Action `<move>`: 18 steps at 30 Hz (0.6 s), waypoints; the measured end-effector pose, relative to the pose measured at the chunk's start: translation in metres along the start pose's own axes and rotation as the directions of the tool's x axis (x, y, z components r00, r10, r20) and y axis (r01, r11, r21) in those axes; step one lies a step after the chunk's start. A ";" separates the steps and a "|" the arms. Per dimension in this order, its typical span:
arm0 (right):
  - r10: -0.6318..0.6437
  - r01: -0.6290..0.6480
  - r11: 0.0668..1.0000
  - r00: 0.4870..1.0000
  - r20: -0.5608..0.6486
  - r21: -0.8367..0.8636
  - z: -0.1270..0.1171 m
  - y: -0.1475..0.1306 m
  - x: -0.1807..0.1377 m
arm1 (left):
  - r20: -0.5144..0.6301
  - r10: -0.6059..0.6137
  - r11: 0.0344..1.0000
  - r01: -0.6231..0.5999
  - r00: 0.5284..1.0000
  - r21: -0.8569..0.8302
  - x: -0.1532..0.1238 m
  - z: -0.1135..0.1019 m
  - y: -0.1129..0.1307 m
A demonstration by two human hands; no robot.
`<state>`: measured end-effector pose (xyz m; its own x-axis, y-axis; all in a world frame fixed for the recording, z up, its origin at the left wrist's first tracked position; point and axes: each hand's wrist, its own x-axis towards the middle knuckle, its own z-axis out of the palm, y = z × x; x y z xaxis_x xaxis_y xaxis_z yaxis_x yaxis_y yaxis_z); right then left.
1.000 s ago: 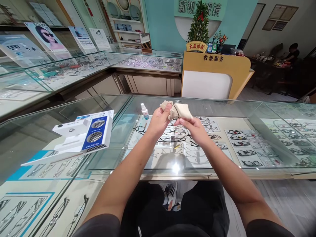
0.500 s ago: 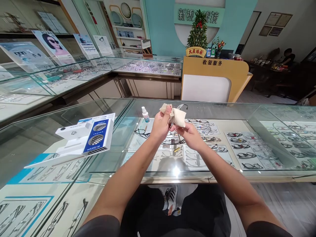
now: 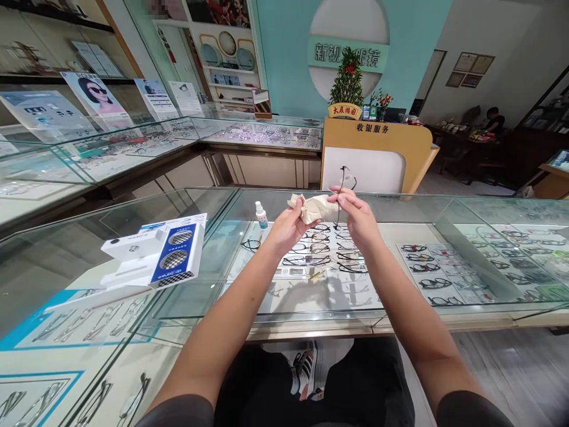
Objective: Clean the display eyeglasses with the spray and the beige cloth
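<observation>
The step in hand looks to be wiping a pair of glasses [image 3: 342, 181] with a cloth [image 3: 317, 209], the two things held up together in front of the person, above the glass worktop [image 3: 275, 317]. The left hand [image 3: 287, 230] has the bunched end of the cloth pinched between thumb and fingers, and the rest of it stretches across toward the other hand. The right hand [image 3: 358, 218] pinches the dark glasses between its thumb and fingers, with the frame standing roughly upright and its upper part sticking out above the knuckles — whether the grip is on the rim or on an arm of the frame, I cannot tell. The cloth's free end seems to reach the right fingertips, though how much of the glasses it covers is hidden. As I judge it, the next move calls for a light, steady hold on the right and a fold of cloth brought flat over the lens from the left, without bending the thin frame. The spray bottle [image 3: 261, 215] stands upright on the worktop, just beyond the left hand, and the open white-and-blue box [image 3: 176, 254] rests well to its left — neither is being touched.
</observation>
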<state>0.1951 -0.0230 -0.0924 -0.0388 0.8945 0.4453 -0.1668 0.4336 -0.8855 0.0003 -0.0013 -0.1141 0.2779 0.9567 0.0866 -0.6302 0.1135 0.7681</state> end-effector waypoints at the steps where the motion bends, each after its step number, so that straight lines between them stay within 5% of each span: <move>1: 0.023 -0.023 1.000 1.000 0.019 0.012 0.003 0.001 0.004 | 0.031 -0.010 1.000 0.009 0.999 0.016 -0.001 0.000 -0.002; 13: 0.173 -0.178 0.983 0.982 0.076 0.055 0.019 0.019 -0.010 | 0.156 0.007 0.981 -0.037 0.988 0.193 -0.008 0.000 -0.022; 18: 0.117 -0.116 0.993 0.991 0.071 -0.015 0.023 0.018 -0.015 | 0.135 0.006 0.971 -0.038 0.991 0.235 -0.008 0.000 -0.026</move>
<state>0.1703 -0.0308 -0.1122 -0.1279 0.9290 0.3474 -0.1460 0.3288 -0.9330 0.0143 -0.0123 -0.1348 0.3697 0.9123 0.1759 -0.4521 0.0112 0.8919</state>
